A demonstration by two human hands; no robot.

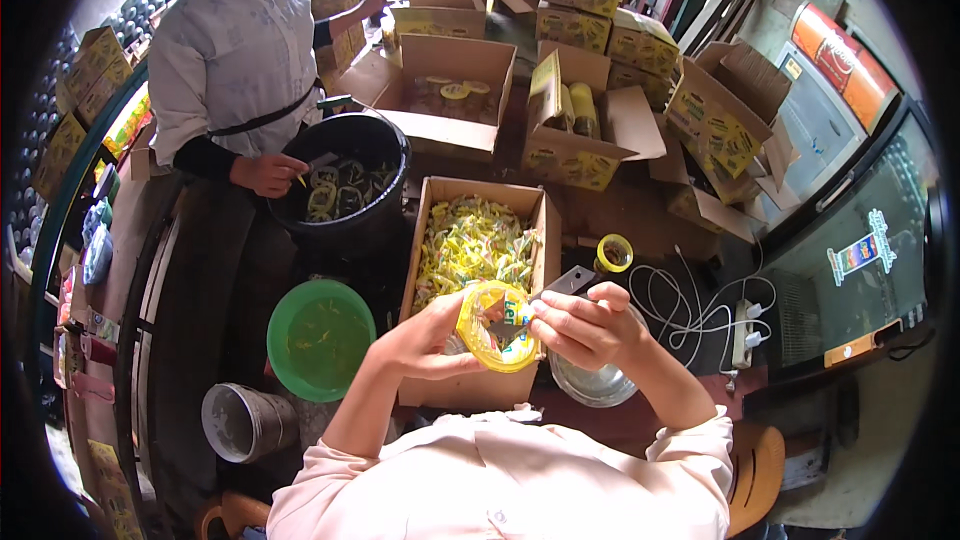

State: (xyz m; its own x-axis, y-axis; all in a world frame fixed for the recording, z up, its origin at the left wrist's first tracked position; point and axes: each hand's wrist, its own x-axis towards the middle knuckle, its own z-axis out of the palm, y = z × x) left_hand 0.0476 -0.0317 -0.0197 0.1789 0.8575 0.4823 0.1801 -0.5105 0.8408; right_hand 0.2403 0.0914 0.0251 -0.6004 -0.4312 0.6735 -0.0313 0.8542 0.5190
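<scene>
In front of my chest, my left hand [432, 338] is wrapped round a clear plastic jar [487, 360] with a yellow rim and a printed yellow-and-green label. The jar is tilted, its round end facing me. My right hand [585, 328] is closed at the jar's right edge, its thumb and fingertips pressed against the label side. Anything small between those fingertips is hidden. Just beneath both hands stands an open cardboard box [548, 240] filled with yellow-wrapped sweets [475, 245]. A flat grey object [570, 280] shows behind my right fingers; its kind is unclear.
Right of the box are a yellow-rimmed jar [613, 254], a clear round container [597, 385] and tangled white cables [690, 310]. On the left stand a green basin [320, 340], a grey bucket [235, 422] and a black tub [350, 225], where another person's hand [268, 176] rests. Cartons [445, 130] stand behind.
</scene>
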